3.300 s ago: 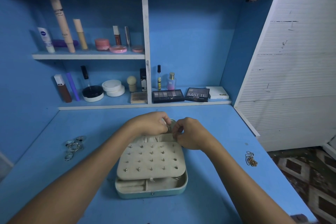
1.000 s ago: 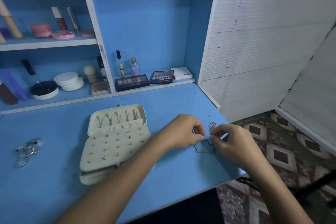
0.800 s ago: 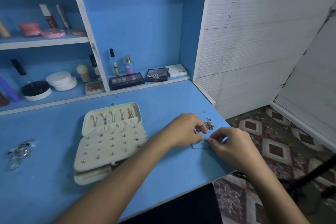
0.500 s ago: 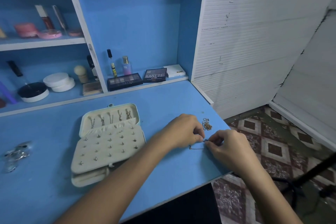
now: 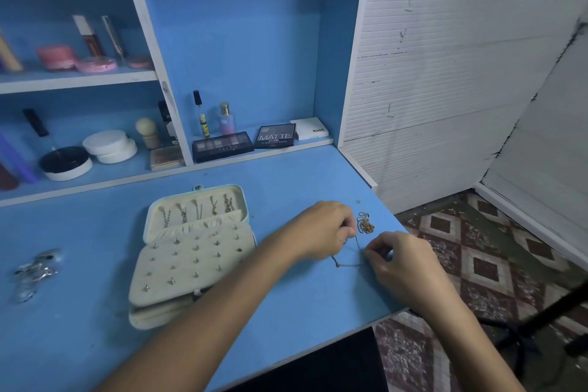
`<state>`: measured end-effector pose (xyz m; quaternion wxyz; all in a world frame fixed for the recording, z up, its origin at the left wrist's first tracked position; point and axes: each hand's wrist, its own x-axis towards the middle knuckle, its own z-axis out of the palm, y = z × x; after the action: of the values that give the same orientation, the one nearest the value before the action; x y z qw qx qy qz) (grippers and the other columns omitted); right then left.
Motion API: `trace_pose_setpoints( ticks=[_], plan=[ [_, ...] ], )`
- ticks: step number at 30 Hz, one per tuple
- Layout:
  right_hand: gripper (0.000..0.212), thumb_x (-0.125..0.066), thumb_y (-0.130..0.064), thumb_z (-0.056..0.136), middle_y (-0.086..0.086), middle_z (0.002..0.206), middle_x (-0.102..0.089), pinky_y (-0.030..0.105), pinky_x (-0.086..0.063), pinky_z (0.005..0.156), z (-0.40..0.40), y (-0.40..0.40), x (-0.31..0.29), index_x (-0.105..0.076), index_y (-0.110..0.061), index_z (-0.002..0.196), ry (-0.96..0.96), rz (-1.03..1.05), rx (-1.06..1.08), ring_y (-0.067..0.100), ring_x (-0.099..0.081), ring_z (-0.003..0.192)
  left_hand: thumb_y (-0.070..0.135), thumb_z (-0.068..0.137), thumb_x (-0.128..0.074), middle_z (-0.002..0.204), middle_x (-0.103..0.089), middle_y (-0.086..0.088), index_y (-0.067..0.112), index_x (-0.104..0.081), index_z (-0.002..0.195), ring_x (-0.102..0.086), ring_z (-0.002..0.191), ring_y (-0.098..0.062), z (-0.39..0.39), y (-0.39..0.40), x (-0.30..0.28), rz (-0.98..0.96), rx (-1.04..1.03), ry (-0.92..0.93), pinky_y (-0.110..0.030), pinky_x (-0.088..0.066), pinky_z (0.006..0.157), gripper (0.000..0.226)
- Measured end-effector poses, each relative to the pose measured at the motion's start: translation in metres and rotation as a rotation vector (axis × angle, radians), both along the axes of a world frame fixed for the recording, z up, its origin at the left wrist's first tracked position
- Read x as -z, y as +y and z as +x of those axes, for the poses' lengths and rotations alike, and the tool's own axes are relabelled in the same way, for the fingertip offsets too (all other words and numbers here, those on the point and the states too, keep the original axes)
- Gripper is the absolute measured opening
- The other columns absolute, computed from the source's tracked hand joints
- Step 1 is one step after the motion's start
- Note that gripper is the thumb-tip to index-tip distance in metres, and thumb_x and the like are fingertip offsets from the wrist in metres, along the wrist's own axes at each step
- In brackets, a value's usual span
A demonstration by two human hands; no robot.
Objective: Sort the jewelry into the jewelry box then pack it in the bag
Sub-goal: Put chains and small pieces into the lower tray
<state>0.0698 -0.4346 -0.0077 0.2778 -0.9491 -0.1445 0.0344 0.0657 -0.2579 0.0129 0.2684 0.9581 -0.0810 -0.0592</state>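
Both hands pinched a thin chain [image 5: 348, 259]: left hand [image 5: 321, 229] near one end, right hand [image 5: 401, 261] the other; fingertips hid its clasp, links too small to read.

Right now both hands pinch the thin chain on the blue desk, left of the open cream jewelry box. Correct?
One thing is wrong: the side. In the head view the thin chain, pinched by the left hand and right hand on the blue desk, lies right of the open cream jewelry box, not left.
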Motion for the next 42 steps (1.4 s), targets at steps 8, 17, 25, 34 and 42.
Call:
trace_pose_setpoints(
  ticks=[8,17,25,34,42],
  plan=[
    [0.025,-0.065,-0.044,0.089,-0.013,0.094,-0.062,0.028,-0.042,0.075,-0.002,0.009,0.002,-0.068,-0.032,0.111,0.007,0.015,-0.019,0.009,-0.057,0.088,0.027,0.101,-0.051,0.098,-0.062,0.009,0.025,-0.06,0.098,-0.053,0.079,-0.004,-0.006,0.008,-0.017,-0.126,-0.068,-0.012,-0.022,-0.043,0.072,0.01],
    [0.01,-0.072,-0.044,0.083,-0.015,0.088,-0.062,0.032,-0.05,0.077,-0.002,0.021,0.0,-0.069,-0.04,0.075,0.041,0.108,-0.068,0.0,-0.057,0.084,0.028,0.1,-0.051,0.1,-0.07,0.012,0.026,-0.061,0.097,-0.063,0.093,-0.014,-0.017,0.021,-0.038,-0.231,-0.118,-0.035,-0.032,-0.051,0.087,0.01],
    [0.006,-0.068,-0.036,0.089,-0.017,0.085,-0.066,0.018,-0.041,0.06,0.002,0.032,0.006,-0.066,-0.034,0.084,0.031,0.202,-0.12,0.001,-0.059,0.068,0.026,0.1,-0.052,0.097,-0.072,0.014,0.026,-0.058,0.096,-0.063,0.098,-0.01,-0.029,0.042,-0.055,-0.323,-0.162,-0.052,-0.032,-0.051,0.092,0.008],
    [0.022,-0.071,-0.038,0.089,-0.01,0.098,-0.066,0.013,-0.043,0.055,-0.002,0.072,-0.005,-0.065,-0.044,0.109,0.092,0.428,-0.246,0.017,-0.057,0.064,0.021,0.096,-0.059,0.092,-0.073,0.01,0.028,-0.063,0.094,-0.065,0.097,-0.009,-0.041,0.065,-0.067,-0.42,-0.191,-0.076,-0.031,-0.047,0.1,0.009],
    [0.011,-0.069,-0.036,0.091,-0.014,0.087,-0.07,0.009,-0.042,0.059,0.0,0.098,-0.023,-0.075,-0.03,0.086,0.076,0.429,-0.287,0.004,-0.057,0.067,0.004,0.095,-0.046,0.076,-0.069,0.003,0.02,-0.068,0.084,-0.064,0.082,-0.009,-0.055,0.101,-0.084,-0.553,-0.288,-0.088,-0.031,-0.052,0.084,0.029]
  ],
)
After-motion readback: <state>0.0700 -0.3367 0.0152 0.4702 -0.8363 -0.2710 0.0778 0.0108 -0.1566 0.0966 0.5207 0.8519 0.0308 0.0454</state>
